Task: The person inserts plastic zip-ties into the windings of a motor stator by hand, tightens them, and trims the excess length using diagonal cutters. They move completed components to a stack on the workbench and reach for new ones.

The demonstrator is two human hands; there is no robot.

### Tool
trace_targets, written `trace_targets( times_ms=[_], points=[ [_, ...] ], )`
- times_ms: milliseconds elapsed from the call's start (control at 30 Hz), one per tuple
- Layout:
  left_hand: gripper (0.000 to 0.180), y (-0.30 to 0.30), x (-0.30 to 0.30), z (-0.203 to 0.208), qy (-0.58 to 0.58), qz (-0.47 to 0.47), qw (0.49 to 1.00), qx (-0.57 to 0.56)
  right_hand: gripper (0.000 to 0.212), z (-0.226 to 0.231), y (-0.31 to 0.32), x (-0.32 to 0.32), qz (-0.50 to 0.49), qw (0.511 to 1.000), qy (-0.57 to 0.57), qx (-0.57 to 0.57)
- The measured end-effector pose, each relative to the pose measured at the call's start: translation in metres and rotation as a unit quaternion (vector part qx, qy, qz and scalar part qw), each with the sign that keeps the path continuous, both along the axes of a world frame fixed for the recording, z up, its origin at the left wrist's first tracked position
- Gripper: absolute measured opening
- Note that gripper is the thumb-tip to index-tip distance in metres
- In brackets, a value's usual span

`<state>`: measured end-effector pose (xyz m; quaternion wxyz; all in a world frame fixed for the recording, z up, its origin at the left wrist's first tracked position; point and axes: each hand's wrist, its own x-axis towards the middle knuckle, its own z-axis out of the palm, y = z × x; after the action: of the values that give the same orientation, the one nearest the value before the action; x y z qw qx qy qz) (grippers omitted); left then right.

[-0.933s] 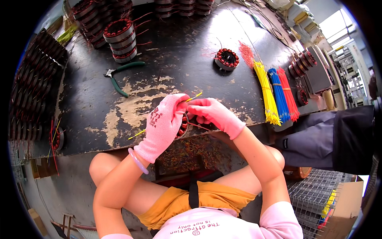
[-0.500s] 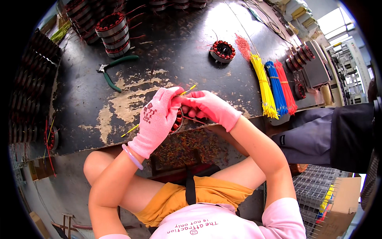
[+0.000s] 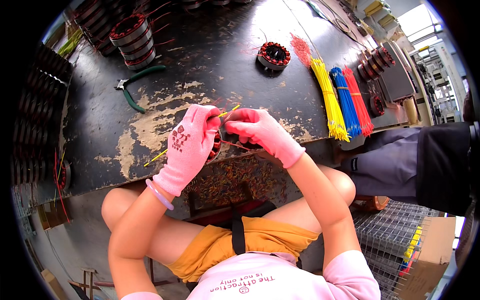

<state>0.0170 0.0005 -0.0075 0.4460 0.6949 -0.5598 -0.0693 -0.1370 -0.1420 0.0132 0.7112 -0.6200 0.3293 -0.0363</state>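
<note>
your left hand (image 3: 187, 142) pinches yellow wire (image 3: 156, 158) beside wound ring (image 3: 216, 145), tabletop's (image 3: 100, 120) near edge; right hand (image 3: 265, 132) curled, can't tell its hold.

On a worn black table (image 3: 210, 67): pliers (image 3: 144, 73), stacked stators (image 3: 134, 42), a lone stator (image 3: 274, 56), yellow, blue and red wires (image 3: 347, 102).

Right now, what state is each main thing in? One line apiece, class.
Left hand: gloved, closed on yellow strand
Right hand: gloved, fingers bent
Pliers: lying, handles spread
Yellow bundle: banded
Blue bundle: bunched
Red bundle: banded
Coil ring left of yellow bundle: lying flat
Coil ring at left hand: partly hidden
</note>
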Motion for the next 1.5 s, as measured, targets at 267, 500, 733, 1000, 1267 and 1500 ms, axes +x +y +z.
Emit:
trace_targets(
  times_ms=[267, 500, 733, 1000, 1267, 1500],
  points=[
    [0.018, 0.004, 0.002, 0.003, -0.008, -0.011, 0.999, 0.033, 0.015, -0.010, 0.027, 0.001, -0.080, 0.992, -0.056, -0.084],
    [0.017, 0.004, 0.007, 0.006, -0.047, -0.063, 0.996, 0.047, 0.015, -0.007, 0.043, -0.013, -0.102, 0.885, -0.102, -0.442],
    [0.011, 0.007, 0.002, 0.022, -0.071, -0.072, 0.992, 0.079, 0.014, 0.012, 0.030, -0.017, -0.061, 0.978, -0.042, -0.197],
    [0.016, 0.002, -0.004, 0.026, -0.115, -0.068, 0.990, 0.050, 0.014, 0.011, 0.023, -0.012, -0.035, 0.960, -0.088, -0.263],
    [0.013, -0.007, -0.006, 0.010, -0.123, -0.088, 0.988, 0.007, 0.018, -0.001, -0.004, -0.012, -0.042, 0.996, -0.055, 0.059],
    [0.013, -0.006, -0.004, 0.009, -0.088, -0.079, 0.993, 0.027, 0.034, 0.007, 0.015, -0.024, -0.002, 0.883, -0.059, -0.466]
  ],
)
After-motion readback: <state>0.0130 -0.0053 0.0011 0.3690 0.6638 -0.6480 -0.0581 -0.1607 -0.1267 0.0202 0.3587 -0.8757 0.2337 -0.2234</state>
